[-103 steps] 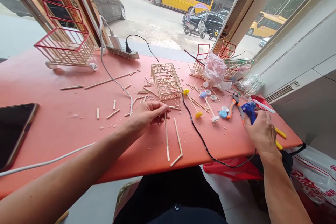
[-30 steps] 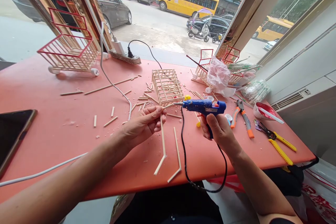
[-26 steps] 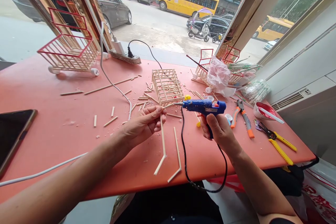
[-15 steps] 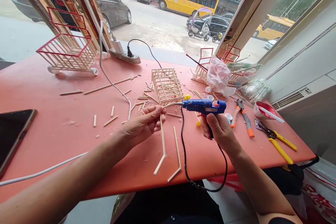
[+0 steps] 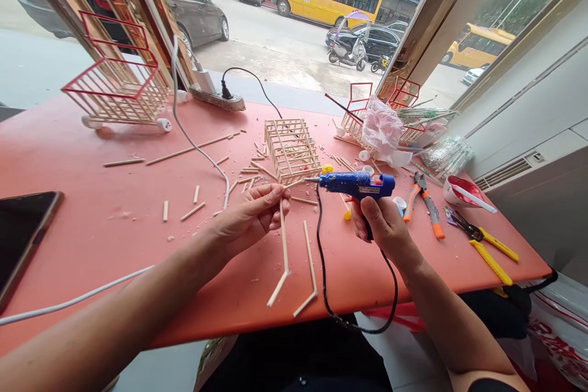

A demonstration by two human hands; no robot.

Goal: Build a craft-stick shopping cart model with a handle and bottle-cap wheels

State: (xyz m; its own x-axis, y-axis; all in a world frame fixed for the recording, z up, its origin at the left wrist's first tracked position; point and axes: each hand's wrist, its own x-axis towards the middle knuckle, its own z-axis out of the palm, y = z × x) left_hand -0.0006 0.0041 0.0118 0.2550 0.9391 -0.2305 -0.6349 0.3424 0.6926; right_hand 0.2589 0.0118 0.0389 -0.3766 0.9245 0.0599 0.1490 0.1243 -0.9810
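Observation:
Between thumb and fingers, my left hand (image 5: 260, 211) pinches a bent wooden stick (image 5: 284, 245), whose angled lower end points toward the table's front edge. A short piece at its top reaches right, close to the nozzle of a blue hot glue gun (image 5: 351, 185). My right hand (image 5: 379, 217) is wrapped round the glue gun's handle, and the black cord loops below it. Beside the held stick, a second bent stick (image 5: 310, 269) lies on the table. Just behind both hands stands a small slatted wooden frame (image 5: 293, 150). Whether nozzle and wood touch, I cannot tell.
Loose stick pieces (image 5: 193, 211) litter the pink table (image 5: 114, 257). A red-rimmed stick cart (image 5: 117, 86) stands back left, a phone (image 5: 27, 239) at the left edge. On the right lie orange-handled pliers (image 5: 425, 205), yellow-handled cutters (image 5: 484, 245) and a red cup (image 5: 462, 191).

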